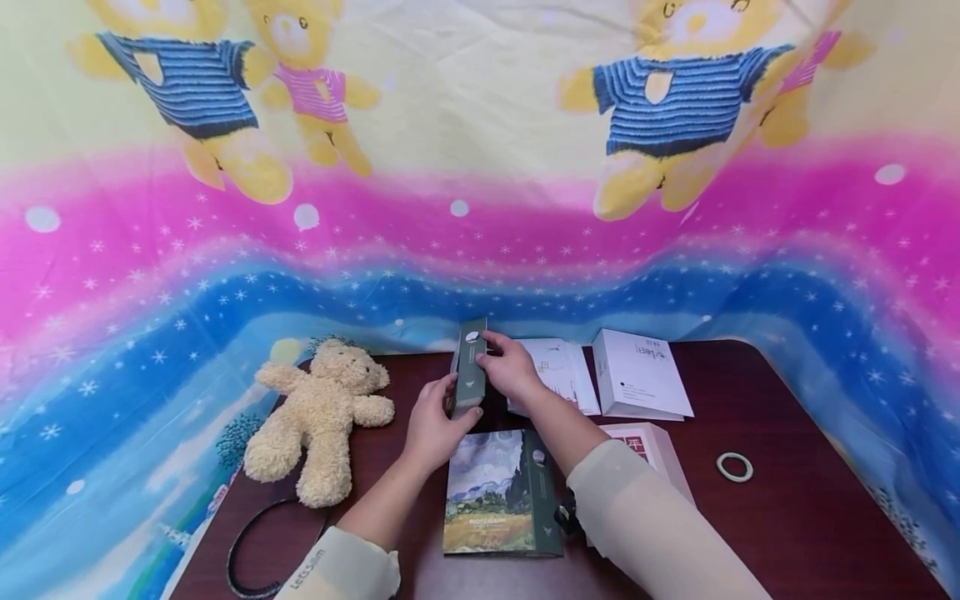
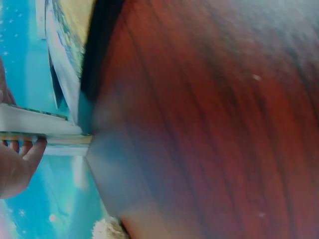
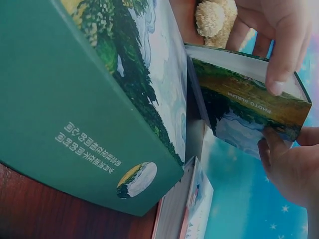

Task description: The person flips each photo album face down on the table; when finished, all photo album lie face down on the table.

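Both hands hold a photo album [image 1: 470, 367] with a dark green spine and painted landscape cover, raised near the back edge of the table. My left hand [image 1: 435, 427] grips its lower left side, thumb on the near end. On the upper right side, my right hand [image 1: 512, 368] pinches it. The right wrist view shows white page edges on the held album [image 3: 249, 99] between the left hand [image 3: 286, 35] and right hand [image 3: 289, 167]. A second photo album [image 1: 487, 492], painted with a green strip, is on the table nearer me.
A beige teddy bear [image 1: 322, 417] lies left, above a black cord-like loop [image 1: 240, 542]. White booklets [image 1: 558, 371] and a white folded card [image 1: 641, 375] stand behind on the right. A red-printed white box [image 1: 660, 454] is partly under my right forearm; a pale green ring [image 1: 733, 467] lies farther right.
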Demonstrator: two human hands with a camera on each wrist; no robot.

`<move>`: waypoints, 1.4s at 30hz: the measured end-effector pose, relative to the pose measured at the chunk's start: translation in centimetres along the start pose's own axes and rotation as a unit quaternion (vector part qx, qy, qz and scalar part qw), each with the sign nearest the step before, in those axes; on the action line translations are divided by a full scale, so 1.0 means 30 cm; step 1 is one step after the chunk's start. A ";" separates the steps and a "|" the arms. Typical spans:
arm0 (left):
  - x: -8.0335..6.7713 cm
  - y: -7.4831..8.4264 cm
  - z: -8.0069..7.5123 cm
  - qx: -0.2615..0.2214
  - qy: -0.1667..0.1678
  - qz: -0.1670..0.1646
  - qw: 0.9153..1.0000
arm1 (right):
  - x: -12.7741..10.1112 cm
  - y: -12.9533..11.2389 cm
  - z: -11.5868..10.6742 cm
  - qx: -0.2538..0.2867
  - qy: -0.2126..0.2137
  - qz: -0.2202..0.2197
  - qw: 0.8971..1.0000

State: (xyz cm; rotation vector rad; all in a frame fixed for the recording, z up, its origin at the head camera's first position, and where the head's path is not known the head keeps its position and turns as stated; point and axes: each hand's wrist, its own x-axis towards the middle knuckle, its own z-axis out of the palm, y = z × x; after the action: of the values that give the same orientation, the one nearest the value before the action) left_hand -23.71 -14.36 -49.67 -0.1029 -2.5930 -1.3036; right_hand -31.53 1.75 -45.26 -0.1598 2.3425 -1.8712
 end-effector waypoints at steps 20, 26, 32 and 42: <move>0.006 -0.107 -0.007 0.037 -0.087 -0.012 0.995 | 0.006 0.036 -0.015 -0.014 0.018 0.013 1.000; 0.004 -0.132 -0.009 0.051 -0.098 -0.021 0.994 | 0.001 0.041 -0.021 -0.025 0.015 0.009 1.000; 0.005 -0.151 -0.012 0.058 -0.107 -0.026 0.992 | -0.002 0.047 -0.024 -0.030 0.013 0.011 0.999; 0.011 -0.162 -0.024 0.098 -0.108 -0.015 0.989 | -0.001 0.080 -0.025 -0.004 0.008 0.026 1.000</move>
State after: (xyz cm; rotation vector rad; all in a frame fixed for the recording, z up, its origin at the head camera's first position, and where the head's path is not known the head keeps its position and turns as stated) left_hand -24.72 -17.87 -52.96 -0.1799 -2.9005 -1.0925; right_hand -31.63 3.00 -47.43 -0.0844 2.3414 -1.8449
